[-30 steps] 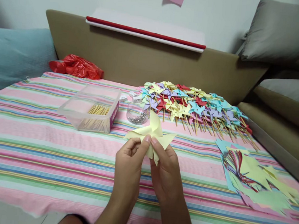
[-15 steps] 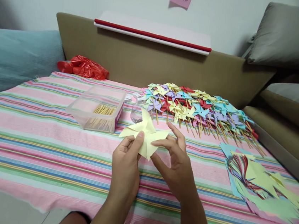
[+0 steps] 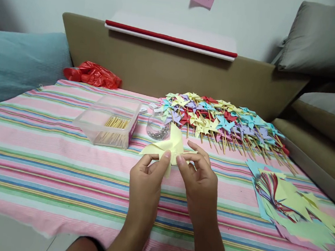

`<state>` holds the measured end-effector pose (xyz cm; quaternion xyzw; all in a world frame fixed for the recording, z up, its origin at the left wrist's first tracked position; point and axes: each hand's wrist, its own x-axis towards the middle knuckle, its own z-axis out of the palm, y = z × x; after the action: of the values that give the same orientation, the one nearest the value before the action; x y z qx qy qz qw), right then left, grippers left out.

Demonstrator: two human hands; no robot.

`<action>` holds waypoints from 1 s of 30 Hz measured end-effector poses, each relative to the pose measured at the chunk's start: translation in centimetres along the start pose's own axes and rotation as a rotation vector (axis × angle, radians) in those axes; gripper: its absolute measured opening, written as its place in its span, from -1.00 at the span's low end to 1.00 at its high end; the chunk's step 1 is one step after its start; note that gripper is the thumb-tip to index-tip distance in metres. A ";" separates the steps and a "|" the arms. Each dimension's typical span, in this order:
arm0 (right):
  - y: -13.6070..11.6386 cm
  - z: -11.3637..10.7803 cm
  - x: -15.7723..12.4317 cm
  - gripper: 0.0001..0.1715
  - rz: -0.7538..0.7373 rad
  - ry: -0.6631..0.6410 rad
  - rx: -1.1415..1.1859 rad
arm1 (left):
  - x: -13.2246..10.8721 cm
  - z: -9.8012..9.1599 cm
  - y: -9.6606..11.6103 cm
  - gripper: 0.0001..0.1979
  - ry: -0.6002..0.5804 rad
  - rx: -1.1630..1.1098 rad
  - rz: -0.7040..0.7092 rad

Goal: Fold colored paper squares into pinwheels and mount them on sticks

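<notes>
A pale yellow paper pinwheel point(image 3: 175, 141) without a stick is held up above the striped cloth. My left hand point(image 3: 149, 175) pinches its lower left part, thumb on top near the middle. My right hand point(image 3: 199, 177) grips its right side between thumb and fingers. The lower blades are partly hidden by my fingers. Just behind the pinwheel stands a clear round container point(image 3: 158, 128) with small shiny metal pieces in it. Left of that, a clear plastic box point(image 3: 97, 112) holds a bundle of short wooden sticks point(image 3: 116, 123).
Finished pinwheels point(image 3: 224, 123) on sticks lie heaped at the back right. Cut paper sheets point(image 3: 294, 202) in several colours are stacked on the right. A red plastic bag point(image 3: 96, 75) lies back left. Small white boxes point(image 3: 154, 108) sit behind the round container.
The pinwheel and my left hand have shifted slightly right, and the pinwheel has tilted. My right thumb has moved from below onto the paper's front, closing on its right side.
</notes>
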<state>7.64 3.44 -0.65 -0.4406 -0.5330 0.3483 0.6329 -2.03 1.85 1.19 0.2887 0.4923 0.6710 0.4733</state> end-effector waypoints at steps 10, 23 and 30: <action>0.0 0.3 -0.1 -0.86 0.040 0.057 0.031 | 0.1 -0.1 -0.2 -0.72 -0.034 0.055 0.031; 0.6 0.6 0.0 -0.87 0.033 0.070 0.080 | 0.2 -0.2 -0.3 -0.71 -0.061 0.064 0.035; 0.8 0.8 -0.1 -0.84 0.042 0.119 0.080 | -0.2 0.2 0.1 -0.80 -0.086 0.026 0.023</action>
<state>6.85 3.80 -1.40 -0.4457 -0.4708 0.3556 0.6732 -1.80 1.74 1.41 0.3288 0.4768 0.6570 0.4826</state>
